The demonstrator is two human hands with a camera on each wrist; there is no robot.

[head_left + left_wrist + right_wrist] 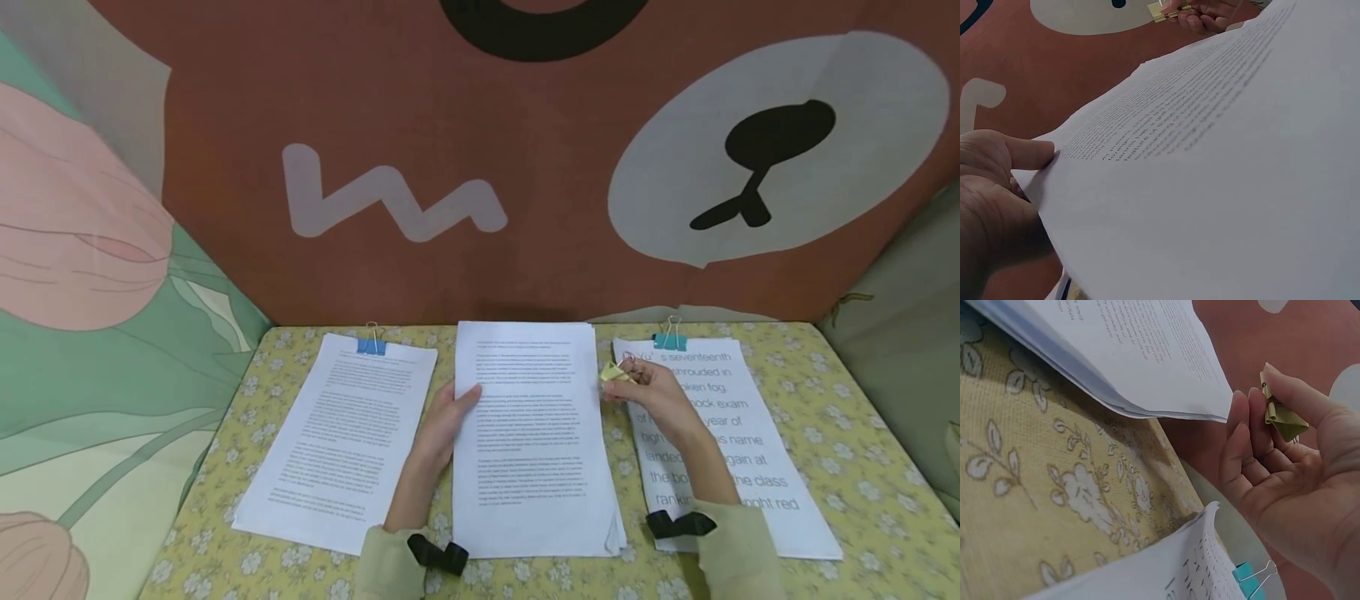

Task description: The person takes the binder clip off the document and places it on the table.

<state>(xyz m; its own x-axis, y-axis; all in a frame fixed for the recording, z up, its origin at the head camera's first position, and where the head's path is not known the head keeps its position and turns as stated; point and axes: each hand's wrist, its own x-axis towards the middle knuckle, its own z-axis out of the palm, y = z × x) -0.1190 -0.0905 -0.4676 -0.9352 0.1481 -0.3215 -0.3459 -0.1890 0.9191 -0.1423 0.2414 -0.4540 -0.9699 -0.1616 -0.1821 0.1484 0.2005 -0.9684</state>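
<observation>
A stack of printed paper [525, 450] is held by its left edge in my left hand [447, 417], thumb on the top sheet. The sheets lift off the cloth in the right wrist view, and their lower right corners fan slightly apart. Just right of the stack, my right hand [656, 396] pinches a yellow binder clip [1285, 420] between thumb and fingers. The clip's mouth points toward the paper, apart from its edge. In the left wrist view the left thumb [1032, 154] presses the sheet's edge, with the yellow clip [1169, 12] beyond the paper.
To the left lies a printed stack [337, 450] with a blue binder clip [371, 346] at its top. On the right, a large-print stack [742, 467] carries a teal binder clip [670, 341]. Floral yellow cloth [300, 575] covers the table, against a brown patterned backdrop [375, 283].
</observation>
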